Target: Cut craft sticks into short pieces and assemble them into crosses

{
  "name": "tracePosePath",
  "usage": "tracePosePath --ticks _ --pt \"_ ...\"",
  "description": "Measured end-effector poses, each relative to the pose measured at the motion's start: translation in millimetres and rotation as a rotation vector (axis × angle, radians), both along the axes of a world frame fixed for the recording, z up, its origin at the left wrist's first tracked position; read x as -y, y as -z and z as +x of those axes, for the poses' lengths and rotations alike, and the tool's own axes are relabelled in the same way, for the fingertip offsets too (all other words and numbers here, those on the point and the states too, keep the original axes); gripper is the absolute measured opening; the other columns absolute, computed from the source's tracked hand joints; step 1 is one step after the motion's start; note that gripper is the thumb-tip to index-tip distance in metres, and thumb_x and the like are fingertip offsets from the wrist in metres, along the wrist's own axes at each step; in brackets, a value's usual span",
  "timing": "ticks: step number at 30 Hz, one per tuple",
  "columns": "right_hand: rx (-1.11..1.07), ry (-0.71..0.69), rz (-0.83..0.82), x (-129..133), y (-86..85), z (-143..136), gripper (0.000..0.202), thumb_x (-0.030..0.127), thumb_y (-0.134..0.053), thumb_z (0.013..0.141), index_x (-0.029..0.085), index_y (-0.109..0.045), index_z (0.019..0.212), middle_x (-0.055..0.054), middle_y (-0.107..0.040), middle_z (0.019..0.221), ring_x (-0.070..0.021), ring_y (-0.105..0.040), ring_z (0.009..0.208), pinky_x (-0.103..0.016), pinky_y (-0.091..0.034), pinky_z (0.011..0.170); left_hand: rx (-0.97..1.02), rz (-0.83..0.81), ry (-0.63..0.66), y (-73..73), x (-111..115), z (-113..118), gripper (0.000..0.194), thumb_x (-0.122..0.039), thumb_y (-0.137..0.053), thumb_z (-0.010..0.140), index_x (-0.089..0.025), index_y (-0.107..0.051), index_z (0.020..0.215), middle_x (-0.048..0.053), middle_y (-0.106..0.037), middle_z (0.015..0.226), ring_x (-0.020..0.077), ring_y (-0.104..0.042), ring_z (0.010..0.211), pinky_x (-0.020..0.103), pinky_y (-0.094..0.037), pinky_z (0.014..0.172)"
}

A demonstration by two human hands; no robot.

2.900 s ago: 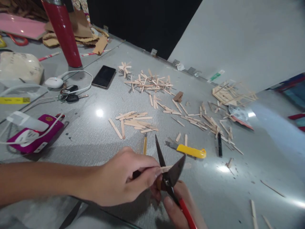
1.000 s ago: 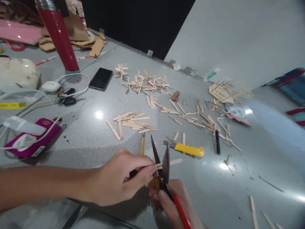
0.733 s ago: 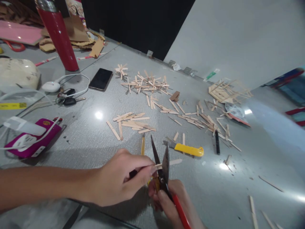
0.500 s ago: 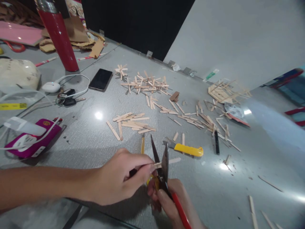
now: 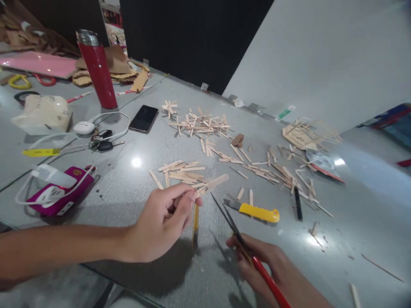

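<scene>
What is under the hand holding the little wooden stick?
Under the left hand holding the stick lie the grey table, the hand's dark shadow, and a yellow-and-wood pencil-like tool. Its near end sits in shadow; anything beneath the palm is covered.

Hands: two, a left hand [image 5: 162,222] and a right hand [image 5: 266,267].
Popsicle stick held in left fingers: one [image 5: 212,184].
Red-handled snips [image 5: 244,244]: one pair, in the right hand.
Yellow utility knife [image 5: 257,211]: one.
Black pen [image 5: 298,203]: one.
Yellow pencil [image 5: 195,219]: one, part hidden behind the left hand.
Smartphone [image 5: 143,118]: one, face dark.
Red flask [image 5: 97,70]: one.
White mouse [image 5: 84,127]: one.
Key bunch [image 5: 102,144]: one.
Magenta case [image 5: 61,194]: one.
Loose popsicle sticks [image 5: 181,170]: several heaps on the table [image 5: 112,179], too many and too overlapped to count.
Glued stick frame [image 5: 305,134]: one.
</scene>
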State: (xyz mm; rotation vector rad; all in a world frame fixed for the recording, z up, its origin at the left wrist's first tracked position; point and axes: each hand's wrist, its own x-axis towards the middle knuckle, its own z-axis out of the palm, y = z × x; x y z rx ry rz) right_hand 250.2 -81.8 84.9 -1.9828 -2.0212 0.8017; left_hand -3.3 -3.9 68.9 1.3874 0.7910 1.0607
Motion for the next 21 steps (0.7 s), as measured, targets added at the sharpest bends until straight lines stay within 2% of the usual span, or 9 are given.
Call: tracePosePath --ticks 2,4,8,10,12,15,17,19,21 --pt "0.089 -0.015 -0.063 -9 2.5 13 0.035 0.055 -0.061 0.093 0.024 -0.078 0.092 -0.011 -0.082 0.091 -0.0316 -0.078 0.083 -0.038 -0.063 0.074 0.025 -0.009 -0.008 0.4 -3 0 0.032 -0.036 -0.044 0.11 -0.017 -0.058 0.089 -0.011 -0.041 0.052 0.0065 -0.031 0.043 0.018 -0.025 0.041" --pt "0.222 -0.013 -0.068 -17 13.8 29 0.033 0.054 -0.062 0.09 0.025 -0.076 0.087 -0.012 -0.081 0.085 -0.0337 -0.078 0.077 -0.04 -0.062 0.069 0.025 -0.024 0.004 1.9 -5 0 0.033 -0.037 -0.044 0.11 -0.016 -0.059 0.09 -0.011 -0.041 0.053 0.0068 -0.032 0.044 0.018 -0.026 0.042" --pt "0.257 -0.073 0.035 -27 38.1 54 0.027 0.041 -0.06 0.086 0.022 -0.077 0.096 -0.014 -0.082 0.091 -0.0345 -0.079 0.079 -0.043 -0.062 0.071 0.009 -0.019 0.042 4.4 -6 0 0.034 -0.038 -0.044 0.11 -0.017 -0.058 0.087 -0.01 -0.043 0.053 0.0066 -0.036 0.046 0.019 -0.034 0.049" --pt "0.203 -0.06 0.09 -33 36.9 55 0.029 0.038 -0.06 0.083 0.021 -0.079 0.098 -0.017 -0.084 0.098 -0.0364 -0.08 0.085 -0.046 -0.063 0.076 -0.002 0.002 0.058 3.8 -7 0 0.037 -0.037 -0.044 0.11 -0.019 -0.053 0.08 -0.01 -0.043 0.052 0.0065 -0.039 0.047 0.02 -0.037 0.053" --pt "0.125 -0.018 0.157 -40 24.6 45 0.031 0.041 -0.062 0.084 0.02 -0.081 0.097 -0.018 -0.084 0.103 -0.038 -0.081 0.09 -0.048 -0.064 0.079 -0.026 0.014 0.077 2.3 -7 0 0.039 -0.037 -0.042 0.11 -0.02 -0.051 0.077 -0.01 -0.043 0.051 0.0066 -0.039 0.047 0.02 -0.037 0.053" --pt "-0.059 0.066 0.271 -51 -0.6 14 0.028 0.042 -0.065 0.089 0.023 -0.084 0.098 -0.014 -0.086 0.098 -0.0309 -0.08 0.078 -0.042 -0.064 0.074 -0.063 -0.01 0.11 -0.1 -9 -1 0.037 -0.04 -0.041 0.11 -0.018 -0.055 0.084 -0.01 -0.044 0.05 0.0069 -0.036 0.043 0.02 -0.033 0.047" --pt "-0.307 0.067 0.222 -58 -11.2 -11 0.024 0.042 -0.071 0.091 0.025 -0.086 0.098 -0.01 -0.085 0.089 -0.0227 -0.076 0.064 -0.033 -0.063 0.063 -0.08 -0.037 0.141 -0.8 -9 -1 0.037 -0.043 -0.041 0.11 -0.018 -0.057 0.087 -0.01 -0.045 0.052 0.007 -0.035 0.042 0.02 -0.03 0.045" --pt "-0.635 0.04 0.171 -64 -13.4 -35 0.022 0.044 -0.078 0.088 0.024 -0.085 0.092 -0.005 -0.08 0.071 -0.0158 -0.066 0.049 -0.024 -0.055 0.045 -0.086 -0.055 0.186 0.0 -9 -1 0.038 -0.045 -0.04 0.11 -0.018 -0.057 0.089 -0.009 -0.046 0.053 0.0072 -0.036 0.042 0.019 -0.03 0.044" --pt "-0.871 0.008 0.085 -71 -9.9 -51 0.021 0.043 -0.081 0.088 0.023 -0.085 0.091 -0.005 -0.078 0.073 -0.0115 -0.06 0.048 -0.02 -0.053 0.042 -0.084 -0.061 0.227 2.3 -8 0 0.038 -0.046 -0.04 0.11 -0.019 -0.055 0.088 -0.008 -0.047 0.054 0.0072 -0.037 0.042 0.018 -0.03 0.043"
